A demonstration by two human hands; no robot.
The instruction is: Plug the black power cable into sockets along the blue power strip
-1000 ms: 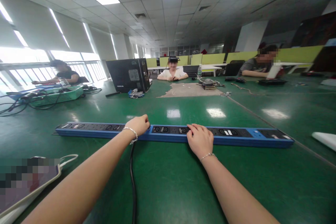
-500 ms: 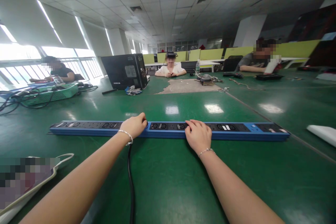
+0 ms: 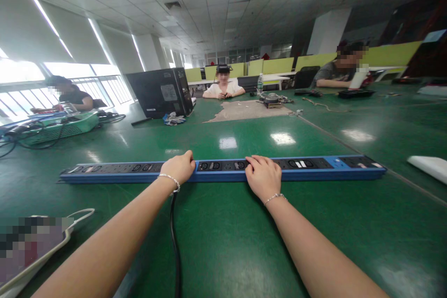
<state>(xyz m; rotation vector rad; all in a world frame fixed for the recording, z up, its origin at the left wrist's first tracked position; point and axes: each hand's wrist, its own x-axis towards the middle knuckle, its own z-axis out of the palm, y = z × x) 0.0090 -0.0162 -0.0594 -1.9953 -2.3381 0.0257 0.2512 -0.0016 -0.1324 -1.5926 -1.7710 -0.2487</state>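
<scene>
On blue power strip (image 3: 223,177): illegible labels (image 3: 302,164), right hand (image 3: 263,177) unclenched, left hand (image 3: 178,167) (grip unclear).

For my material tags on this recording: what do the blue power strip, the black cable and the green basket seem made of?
Power strip: probably coated metal, from its even satin blue and crisp long edges; the black socket inserts look like plastic.
Cable: likely a rubber or soft plastic sheath, smooth and gently curved.
Basket: most likely moulded plastic, judging by its uniform colour and slotted wall.

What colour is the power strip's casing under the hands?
Blue casing, with mostly black socket panels; it shows best in the head view, the only one.
</scene>
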